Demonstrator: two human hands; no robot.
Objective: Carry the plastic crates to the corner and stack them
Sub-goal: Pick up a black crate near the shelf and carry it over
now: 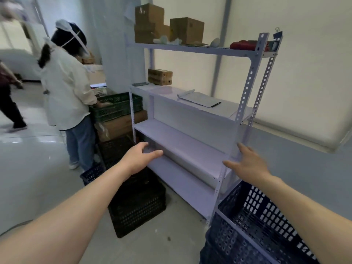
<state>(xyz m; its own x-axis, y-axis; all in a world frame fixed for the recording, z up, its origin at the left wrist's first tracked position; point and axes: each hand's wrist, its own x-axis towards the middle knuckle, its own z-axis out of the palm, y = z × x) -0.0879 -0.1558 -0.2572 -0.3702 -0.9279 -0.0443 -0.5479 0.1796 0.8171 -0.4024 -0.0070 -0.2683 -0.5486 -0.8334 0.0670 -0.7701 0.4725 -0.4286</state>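
Observation:
A black plastic crate [137, 204] stands on the floor in front of the white metal shelf unit [182, 141]. At the bottom right a dark blue crate [253, 221] sits beside the shelf's front right post. Both my arms reach forward. My left hand [141, 157] hovers above the black crate near the shelf's lower front edge, fingers loosely spread and empty. My right hand [247, 164] is spread at the front right post, above the blue crate, holding nothing. A green crate [116, 106] tops a stack further back, and a small blue crate [91, 174] lies on the floor.
A person in a white jacket [66, 92] stands at the stack of green crate, cardboard box [122, 124] and dark crate. Another person's legs [11, 111] are at the far left. Cardboard boxes [167, 27] sit on the top shelf. Glossy floor [38, 168] opens to the left.

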